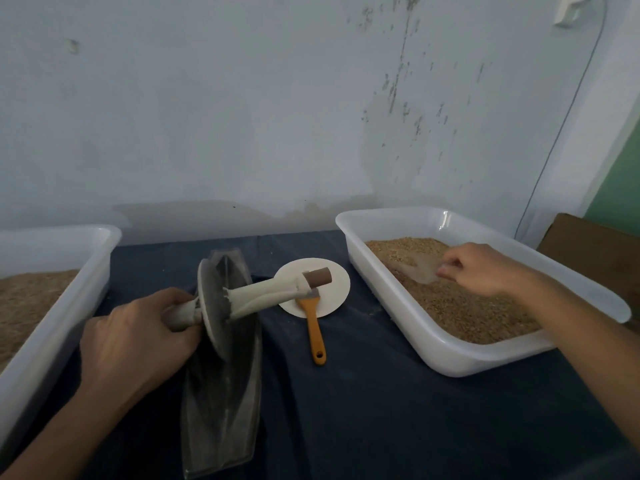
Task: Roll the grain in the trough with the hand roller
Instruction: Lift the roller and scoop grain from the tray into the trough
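On a table covered with a dark blue cloth (pixel 381 410), a long, boat-shaped grey trough (pixel 225 403) lies lengthwise, its narrow ends pointing away from and toward the person. The hand roller (pixel 221 299), a grey disc on a cloth-wrapped axle, stands tilted in the far half of the trough; its right handle sticks out over the trough's edge and ends in a bare brown tip above a white round plate (pixel 329 282). The left hand (pixel 138 344) grasps the roller's left handle, fingers curled round it. No grain can be made out inside the trough, whose inner walls look dusty. To the right sits a white plastic tub (pixel 450 351) holding a layer of tan grain (pixel 467 313) heaped toward its far and near ends. The right hand (pixel 481 268) reaches into this tub and pinches a small translucent scoop (pixel 420 270), whose blade lies on the grain near the tub's left wall. At the left edge stands a second white tub (pixel 52 306), partly out of view, with a finer brownish fill (pixel 27 299) inside. A brush with an orange handle (pixel 316 330) lies on the cloth between trough and right tub, its head resting on the plate. Behind the table rises a pale, stained wall (pixel 277 98).
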Action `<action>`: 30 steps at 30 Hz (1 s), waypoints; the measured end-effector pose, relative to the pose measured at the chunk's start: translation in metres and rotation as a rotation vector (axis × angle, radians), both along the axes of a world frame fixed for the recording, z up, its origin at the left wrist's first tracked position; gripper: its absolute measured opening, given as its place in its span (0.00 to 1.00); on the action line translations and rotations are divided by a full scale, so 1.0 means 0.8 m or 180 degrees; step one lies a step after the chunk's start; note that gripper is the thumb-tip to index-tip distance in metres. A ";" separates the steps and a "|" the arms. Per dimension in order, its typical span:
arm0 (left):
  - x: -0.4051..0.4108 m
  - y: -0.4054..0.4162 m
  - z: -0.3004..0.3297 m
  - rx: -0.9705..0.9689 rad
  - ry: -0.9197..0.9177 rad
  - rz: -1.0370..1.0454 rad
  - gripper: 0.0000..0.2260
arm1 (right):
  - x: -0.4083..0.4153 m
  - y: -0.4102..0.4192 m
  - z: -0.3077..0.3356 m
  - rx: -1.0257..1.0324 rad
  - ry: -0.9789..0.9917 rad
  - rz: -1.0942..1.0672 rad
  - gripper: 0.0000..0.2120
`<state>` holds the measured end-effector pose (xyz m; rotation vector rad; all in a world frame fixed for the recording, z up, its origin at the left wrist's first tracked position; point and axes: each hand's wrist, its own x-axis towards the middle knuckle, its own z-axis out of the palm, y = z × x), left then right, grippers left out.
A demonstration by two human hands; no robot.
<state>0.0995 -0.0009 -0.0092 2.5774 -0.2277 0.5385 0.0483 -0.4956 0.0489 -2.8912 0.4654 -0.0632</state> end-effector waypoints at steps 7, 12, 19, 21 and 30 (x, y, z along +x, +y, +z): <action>-0.004 0.003 0.000 -0.0464 0.0280 -0.0075 0.09 | -0.013 -0.003 -0.014 0.0301 -0.0163 0.0085 0.12; -0.006 0.006 0.002 -0.0832 0.0490 -0.0203 0.13 | -0.017 -0.006 -0.013 0.0332 -0.0242 0.0119 0.12; -0.007 0.005 0.008 -0.1320 0.0554 -0.0362 0.14 | -0.030 0.002 0.007 0.0386 -0.0398 0.0213 0.11; -0.007 0.006 0.007 -0.1405 0.0453 -0.0448 0.12 | -0.032 0.010 0.020 0.0356 -0.0489 0.0297 0.10; 0.009 0.014 -0.003 -0.1918 0.0221 -0.0631 0.10 | -0.016 0.075 0.068 0.0562 -0.0752 0.1023 0.06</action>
